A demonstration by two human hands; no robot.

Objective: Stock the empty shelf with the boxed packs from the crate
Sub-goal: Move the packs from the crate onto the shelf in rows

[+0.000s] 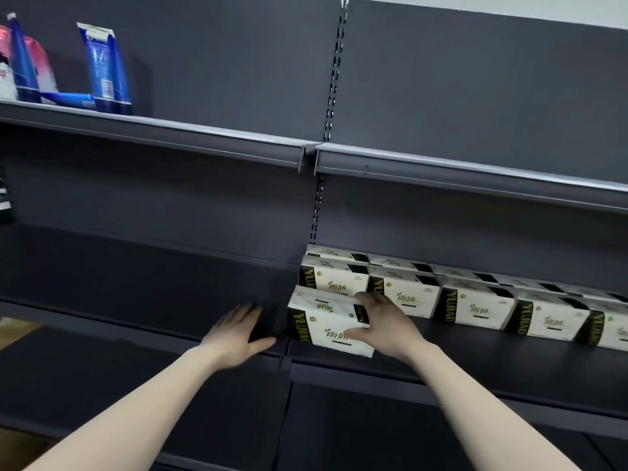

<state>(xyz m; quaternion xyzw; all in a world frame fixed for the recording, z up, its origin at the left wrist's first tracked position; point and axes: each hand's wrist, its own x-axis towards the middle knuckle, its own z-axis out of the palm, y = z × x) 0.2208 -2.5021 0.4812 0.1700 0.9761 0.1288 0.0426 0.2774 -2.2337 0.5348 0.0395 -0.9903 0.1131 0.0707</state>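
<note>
right hand (380, 326): grips front pack (326, 326) on shelf (475, 355) | left hand (238, 334): fingers spread, seemingly hovering, holds nothing

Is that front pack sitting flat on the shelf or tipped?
Tipped: the front pack leans left, unlike the level row behind, held by the right hand.

A dark grey shelf (475, 362) carries a row of white boxed packs (475, 305) along its back, with one pack (326, 329) at the front edge.

dark grey store shelving
a slotted upright (334, 79) splits the grey back panel (221, 62); pale wall strip (509, 5) above.
</note>
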